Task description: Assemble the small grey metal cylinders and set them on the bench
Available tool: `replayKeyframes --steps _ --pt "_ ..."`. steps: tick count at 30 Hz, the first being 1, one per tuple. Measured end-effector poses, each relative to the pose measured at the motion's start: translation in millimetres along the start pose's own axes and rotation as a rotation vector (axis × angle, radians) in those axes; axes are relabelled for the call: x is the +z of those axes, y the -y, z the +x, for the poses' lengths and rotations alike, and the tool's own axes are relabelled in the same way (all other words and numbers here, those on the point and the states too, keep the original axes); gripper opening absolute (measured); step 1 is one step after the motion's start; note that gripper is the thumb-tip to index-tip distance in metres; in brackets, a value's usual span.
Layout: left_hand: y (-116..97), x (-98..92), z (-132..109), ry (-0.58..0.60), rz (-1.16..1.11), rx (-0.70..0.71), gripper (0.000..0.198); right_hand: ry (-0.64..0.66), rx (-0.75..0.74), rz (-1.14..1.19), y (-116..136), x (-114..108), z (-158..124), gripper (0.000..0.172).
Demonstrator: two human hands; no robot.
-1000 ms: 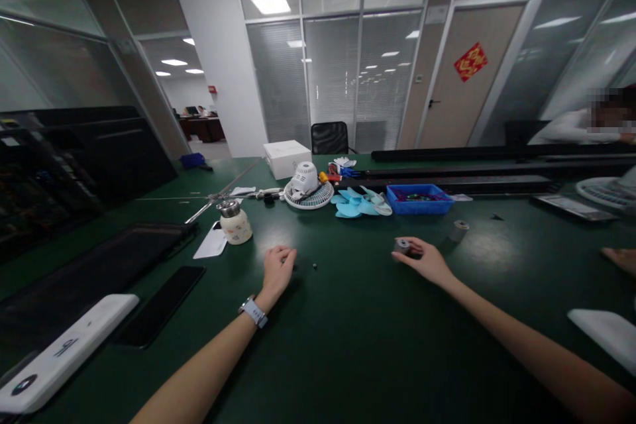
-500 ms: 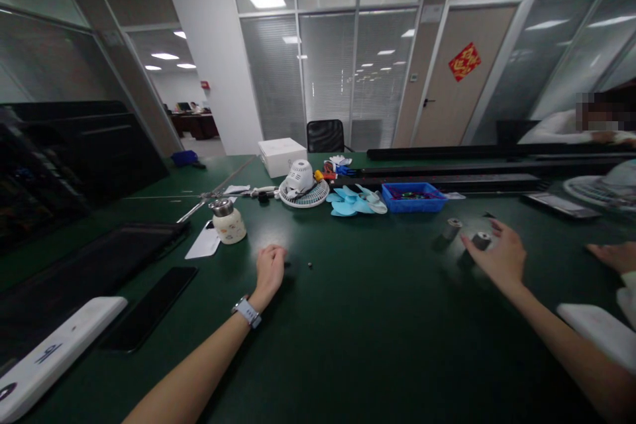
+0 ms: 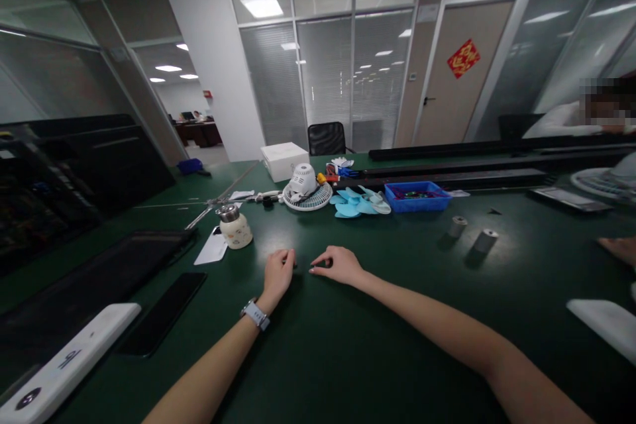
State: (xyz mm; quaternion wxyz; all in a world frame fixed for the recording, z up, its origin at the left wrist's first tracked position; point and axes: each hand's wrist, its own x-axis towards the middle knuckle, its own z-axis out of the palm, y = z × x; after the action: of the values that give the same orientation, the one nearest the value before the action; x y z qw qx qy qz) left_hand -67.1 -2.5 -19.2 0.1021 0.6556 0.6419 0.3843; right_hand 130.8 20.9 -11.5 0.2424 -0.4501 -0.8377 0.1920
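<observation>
My left hand [image 3: 279, 273], with a watch [image 3: 255, 314] on its wrist, rests on the table with its fingers curled together. A small dark thing shows at its fingertips, too hidden to name. Just to its right, my right hand [image 3: 339, 266] reaches in from the right. Its thumb and forefinger are in a pinch around a tiny metal piece [image 3: 313, 268] at the table surface, mostly covered by the fingertips. Farther right, two short grey metal cylinders stand apart, one farther back [image 3: 458, 227] and one nearer [image 3: 485, 241].
Behind the hands lie light-blue fan blades [image 3: 356, 203], a white fan head [image 3: 303, 180] on its grille, and a blue bin [image 3: 417, 197] of small parts. A cream bottle [image 3: 235, 228] and a black phone [image 3: 163, 315] are leftward. A co-worker's hand [image 3: 619, 250] is at right.
My right hand has left the metal cylinder and moved left, beside my left hand, with its fingertips at the tiny metal piece. The left hand keeps its curled pose. The view has shifted slightly.
</observation>
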Motion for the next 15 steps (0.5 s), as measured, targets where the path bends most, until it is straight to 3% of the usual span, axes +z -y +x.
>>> replayKeyframes --steps 3,6,9,11,13,15 --pt "-1 0.3 0 0.001 0.005 0.018 0.048 0.0 -0.02 0.01 -2 -3 -1 0.031" --pt "0 0.5 0 0.008 0.002 0.018 0.049 -0.014 -0.04 0.062 -21 -36 -21 0.031" --pt "1 1.8 0 0.025 0.01 0.023 0.049 -0.131 -0.005 0.049 -64 -96 -58 0.036" --pt "1 3.2 0 0.033 0.022 0.033 0.05 -0.317 0.101 -0.067 -102 -143 -89 0.039" --pt "1 4.4 0 0.041 0.032 0.039 0.049 -0.488 0.31 -0.212 -140 -186 -121 0.041" --pt "2 4.9 1 0.05 0.033 0.038 0.049 -0.574 0.549 -0.333 -171 -217 -149 0.044"
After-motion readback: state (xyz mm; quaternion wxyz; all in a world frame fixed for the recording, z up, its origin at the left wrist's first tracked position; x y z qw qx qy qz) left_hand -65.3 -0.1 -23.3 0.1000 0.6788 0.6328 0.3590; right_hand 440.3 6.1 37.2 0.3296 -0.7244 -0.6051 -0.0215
